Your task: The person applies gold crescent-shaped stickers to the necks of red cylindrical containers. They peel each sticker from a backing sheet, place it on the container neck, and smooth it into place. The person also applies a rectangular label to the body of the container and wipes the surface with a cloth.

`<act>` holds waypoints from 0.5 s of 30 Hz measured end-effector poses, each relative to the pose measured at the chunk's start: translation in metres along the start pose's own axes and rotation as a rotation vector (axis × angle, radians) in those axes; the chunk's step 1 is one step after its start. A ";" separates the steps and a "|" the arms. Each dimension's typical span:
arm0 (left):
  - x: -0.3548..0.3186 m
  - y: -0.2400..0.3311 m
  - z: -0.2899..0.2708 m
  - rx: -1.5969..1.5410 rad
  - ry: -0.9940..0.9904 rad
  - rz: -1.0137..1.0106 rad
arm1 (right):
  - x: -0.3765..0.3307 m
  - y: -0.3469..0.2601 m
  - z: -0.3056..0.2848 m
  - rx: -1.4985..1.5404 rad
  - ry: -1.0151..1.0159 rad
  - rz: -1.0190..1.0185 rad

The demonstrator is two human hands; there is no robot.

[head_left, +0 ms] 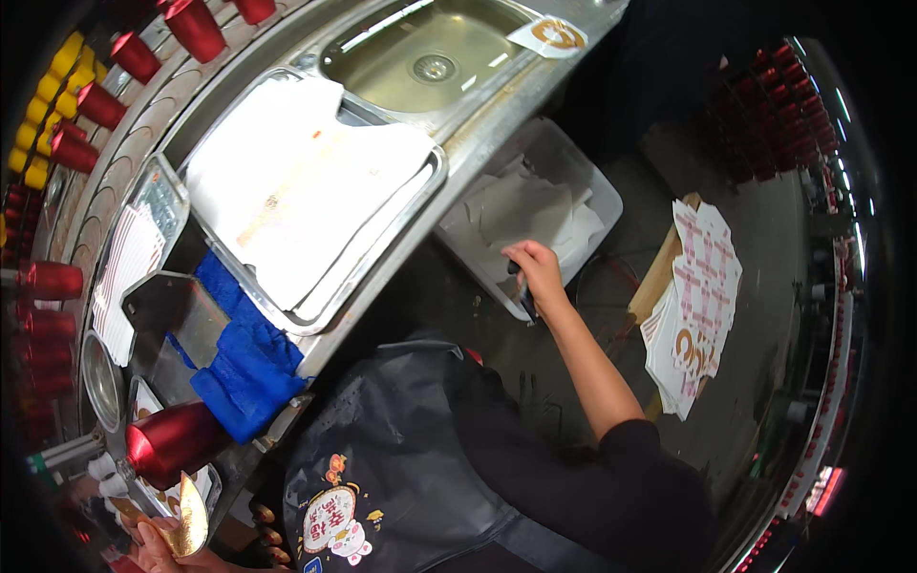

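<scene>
My left hand (158,549), partly cut off at the lower left, has its fingers closed on a curved piece of shiny gold sheet (194,518). Just above that sheet lies a large glossy red cylinder (177,444) with a narrower end. My right hand (538,270) is wrapped round a slim black tool (524,294) whose exact kind I cannot make out. It hangs by the near rim of a translucent plastic bin (602,215) holding loose white sheets (525,205).
A steel tray (435,177) of white sheets sits beside a metal sink (382,76). Blue cloth (244,372) lies near the counter edge. Printed sheets (702,296) are stacked at right. Red cylinders (100,105) line a curved track at left, with yellow pieces (48,86) behind.
</scene>
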State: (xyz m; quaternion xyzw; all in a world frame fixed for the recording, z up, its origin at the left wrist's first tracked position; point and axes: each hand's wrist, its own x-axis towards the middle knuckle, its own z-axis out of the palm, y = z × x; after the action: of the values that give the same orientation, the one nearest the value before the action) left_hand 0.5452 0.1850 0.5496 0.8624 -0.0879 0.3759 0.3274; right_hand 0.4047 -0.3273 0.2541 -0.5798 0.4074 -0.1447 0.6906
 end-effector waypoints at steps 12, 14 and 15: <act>0.009 0.051 0.013 -0.037 -0.073 0.016 | 0.173 0.272 -0.083 -0.442 0.502 0.349; 0.009 0.058 0.016 -0.036 -0.085 0.022 | 0.172 0.260 -0.080 -0.335 0.538 0.301; 0.009 0.062 0.018 -0.031 -0.083 0.025 | 0.170 0.242 -0.073 -0.259 0.574 0.289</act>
State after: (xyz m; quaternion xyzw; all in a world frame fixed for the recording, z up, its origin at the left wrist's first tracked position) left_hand 0.5372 0.1268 0.5783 0.8710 -0.1181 0.3424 0.3319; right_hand 0.3919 -0.4227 -0.0353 -0.5345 0.6781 -0.1498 0.4818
